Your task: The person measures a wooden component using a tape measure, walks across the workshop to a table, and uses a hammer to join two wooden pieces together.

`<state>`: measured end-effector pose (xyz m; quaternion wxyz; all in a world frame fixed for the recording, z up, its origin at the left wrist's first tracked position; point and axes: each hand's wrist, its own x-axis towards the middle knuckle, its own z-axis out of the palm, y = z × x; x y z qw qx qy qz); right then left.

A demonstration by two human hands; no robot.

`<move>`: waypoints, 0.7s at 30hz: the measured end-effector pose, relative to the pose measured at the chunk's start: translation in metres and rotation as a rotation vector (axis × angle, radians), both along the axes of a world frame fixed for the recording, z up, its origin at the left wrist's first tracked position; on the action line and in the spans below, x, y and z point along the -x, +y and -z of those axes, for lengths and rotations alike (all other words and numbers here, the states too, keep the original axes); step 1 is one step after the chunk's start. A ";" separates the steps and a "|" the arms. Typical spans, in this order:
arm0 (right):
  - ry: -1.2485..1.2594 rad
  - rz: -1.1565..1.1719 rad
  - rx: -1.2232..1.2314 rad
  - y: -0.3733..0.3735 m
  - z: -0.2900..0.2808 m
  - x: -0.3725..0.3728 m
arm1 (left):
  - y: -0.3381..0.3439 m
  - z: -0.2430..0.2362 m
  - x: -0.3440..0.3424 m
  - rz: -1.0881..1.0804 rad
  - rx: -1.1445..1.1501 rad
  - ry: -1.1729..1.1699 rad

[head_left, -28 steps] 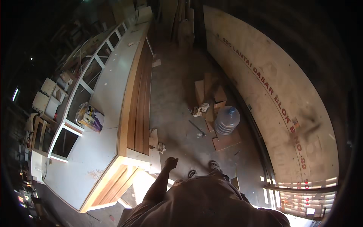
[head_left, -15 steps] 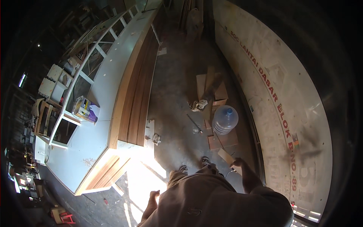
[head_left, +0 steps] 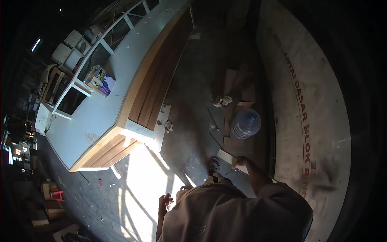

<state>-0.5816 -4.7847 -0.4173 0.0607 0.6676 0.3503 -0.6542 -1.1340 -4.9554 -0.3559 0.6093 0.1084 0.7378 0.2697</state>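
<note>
My left hand point(head_left: 165, 199) hangs beside my left hip in front of the sunlit floor. Its fingers are loosely bent and slightly apart, and I see nothing held in them. At my right side, my right hand point(head_left: 241, 162) is closed on a pale flat wooden strip point(head_left: 226, 156), which points forward and left. A thin dark piece sticks out below that hand, too small to name. One sandalled foot point(head_left: 215, 164) shows ahead of my body; the other is mostly hidden.
A long counter with a pale top point(head_left: 107, 105) and wood-slatted side stands left, carrying a yellow-purple package point(head_left: 98, 80). Right of the walkway are a clear water jug point(head_left: 246, 124), a crumpled cloth point(head_left: 222, 101), a rod point(head_left: 213, 119) and cardboard. A large lettered board point(head_left: 318, 121) lines the right.
The view has shifted, with the counter's near end further up the picture. My right hand and the wooden strip have moved forward and left together. My left hand has risen slightly.
</note>
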 end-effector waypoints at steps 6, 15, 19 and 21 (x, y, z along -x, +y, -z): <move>-0.081 -0.236 0.058 -0.018 -0.012 0.072 | -0.122 0.027 0.041 -0.204 -0.008 0.000; 0.143 -0.639 -0.315 -0.048 0.038 0.158 | -0.317 0.060 0.061 -0.282 0.144 0.169; 0.155 -0.671 -0.367 -0.073 0.015 0.240 | -0.429 0.108 0.082 -0.395 0.339 0.140; 0.191 -0.629 -0.443 -0.088 0.014 0.269 | -0.452 0.099 0.100 -0.429 0.405 0.152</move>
